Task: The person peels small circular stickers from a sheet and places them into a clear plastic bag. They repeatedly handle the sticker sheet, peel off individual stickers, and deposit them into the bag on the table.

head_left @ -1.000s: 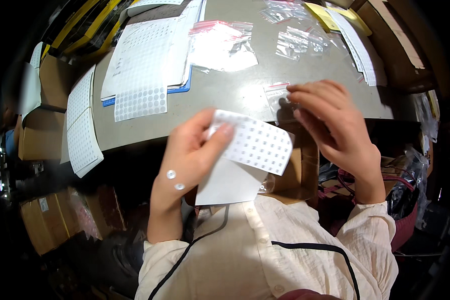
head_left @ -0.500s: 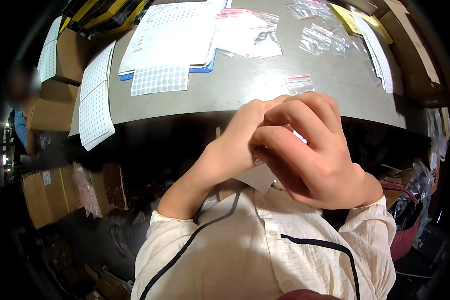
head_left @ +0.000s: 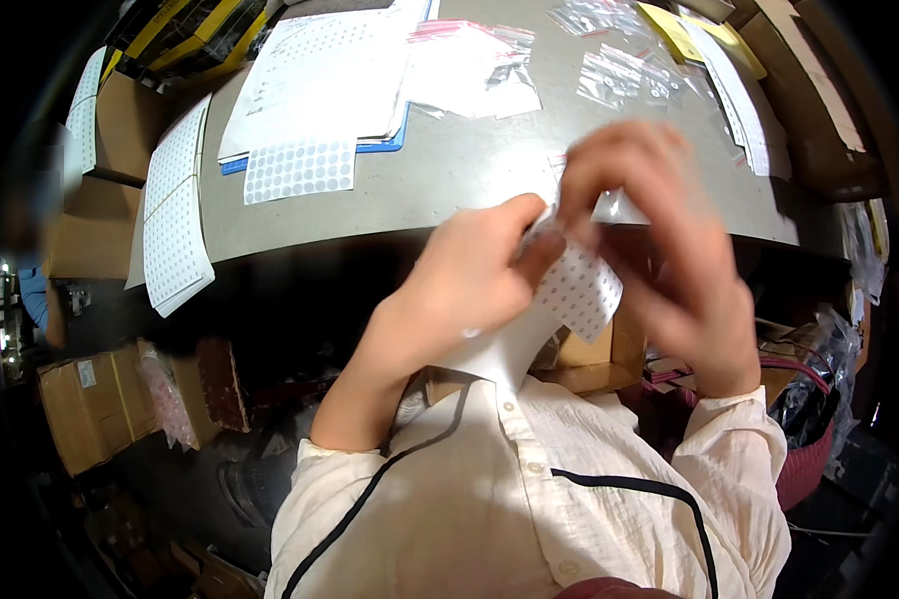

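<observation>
Grip: our left hand (head_left: 464,285) pinches the white paper sheet of round dot stickers (head_left: 577,290); our blurred right hand (head_left: 659,250) touches its top edge, grasp unclear.
Place: sheet above our lap, before the grey table (head_left: 449,190).
Risk: we think a sticker may tear or fold if pulled quickly.
Change: our hands now separated; sheet visible again.

Sticker sheet (head_left: 581,290) at centre, between left hand (head_left: 459,285) at 9 o'clock and right hand (head_left: 659,250) at 3; table (head_left: 449,185) behind at 12; paper stack (head_left: 320,75) on table at 11; plastic bags (head_left: 619,70) at 1; boxes (head_left: 90,409) at 8
</observation>
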`<state>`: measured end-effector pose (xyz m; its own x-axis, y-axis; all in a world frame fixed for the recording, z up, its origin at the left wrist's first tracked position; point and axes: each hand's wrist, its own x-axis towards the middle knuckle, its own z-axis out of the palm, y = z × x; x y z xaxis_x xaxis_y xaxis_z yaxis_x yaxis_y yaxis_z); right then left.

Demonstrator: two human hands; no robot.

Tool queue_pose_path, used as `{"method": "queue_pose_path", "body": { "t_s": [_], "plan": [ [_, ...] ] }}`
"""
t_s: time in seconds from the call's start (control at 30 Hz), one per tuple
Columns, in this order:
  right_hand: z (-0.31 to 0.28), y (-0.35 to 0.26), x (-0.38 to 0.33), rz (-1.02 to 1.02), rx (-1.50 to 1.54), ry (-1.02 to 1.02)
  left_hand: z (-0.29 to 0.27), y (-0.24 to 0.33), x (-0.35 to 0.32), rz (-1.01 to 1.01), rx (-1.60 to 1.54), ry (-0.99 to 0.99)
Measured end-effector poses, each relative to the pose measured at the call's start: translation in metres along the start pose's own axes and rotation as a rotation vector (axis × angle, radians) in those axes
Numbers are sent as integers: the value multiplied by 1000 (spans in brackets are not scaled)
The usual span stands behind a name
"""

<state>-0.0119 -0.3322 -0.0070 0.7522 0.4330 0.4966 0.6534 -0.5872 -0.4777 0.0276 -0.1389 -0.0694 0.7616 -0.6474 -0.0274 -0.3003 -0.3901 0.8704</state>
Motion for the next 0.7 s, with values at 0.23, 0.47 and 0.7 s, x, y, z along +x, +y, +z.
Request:
{"method": "queue_pose_path", "body": {
  "t_s": [0.23, 0.47, 0.7],
  "plan": [
    [7, 69, -22, 162, -317, -225, -20, -24, -22, -208, -446, 115],
    [1, 79, -11, 329, -305, -255, -55, -12, -38, -204, -709, 233],
    [-10, 33, -9, 117, -191, -199, -66, -14, -27, -74, -616, 451]
  ]
}}
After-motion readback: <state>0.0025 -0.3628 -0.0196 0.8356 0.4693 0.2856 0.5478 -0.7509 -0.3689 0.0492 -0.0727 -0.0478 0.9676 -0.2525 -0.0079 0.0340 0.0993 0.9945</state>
